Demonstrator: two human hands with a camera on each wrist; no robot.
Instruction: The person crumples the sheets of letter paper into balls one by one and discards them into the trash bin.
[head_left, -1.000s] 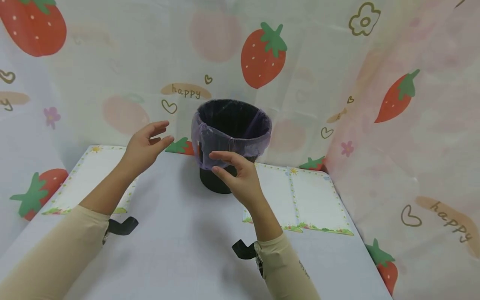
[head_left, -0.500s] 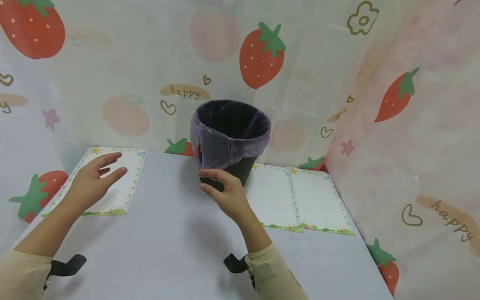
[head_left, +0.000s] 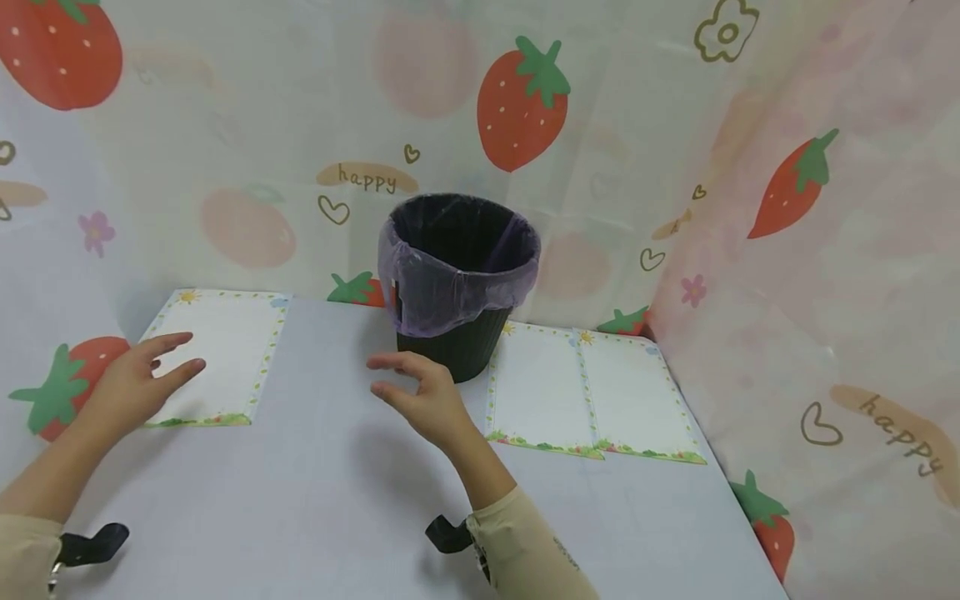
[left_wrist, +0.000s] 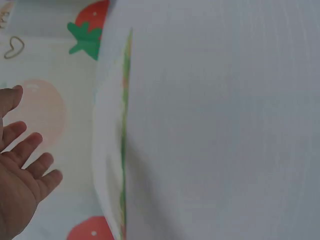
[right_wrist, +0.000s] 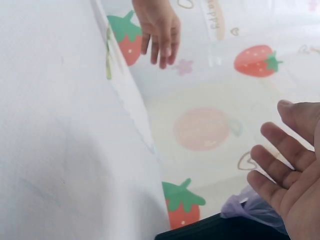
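A black trash bin (head_left: 468, 346) stands upright at the back middle of the table, lined with a translucent purple bag (head_left: 442, 296) folded over its rim. My right hand (head_left: 423, 400) is raised in front of the bin's lower left side, fingers loosely bent and holding nothing. Over the left border of a decorated paper sheet (head_left: 225, 350) hovers my left hand (head_left: 131, 387), with nothing in it. In the left wrist view the fingers (left_wrist: 25, 147) are spread apart. The right wrist view shows the right palm (right_wrist: 300, 205) beside the bin and bag.
Two more bordered sheets, one at the middle (head_left: 536, 392) and one at the right (head_left: 637, 396), lie side by side right of the bin. A strawberry-print curtain (head_left: 300, 100) surrounds the white table (head_left: 322, 508) at the back and sides.
My left hand has moved left and down, away from the bin to over the left sheet. The right hand has shifted down and left, leaving the bag's front uncovered. The bin stays put.
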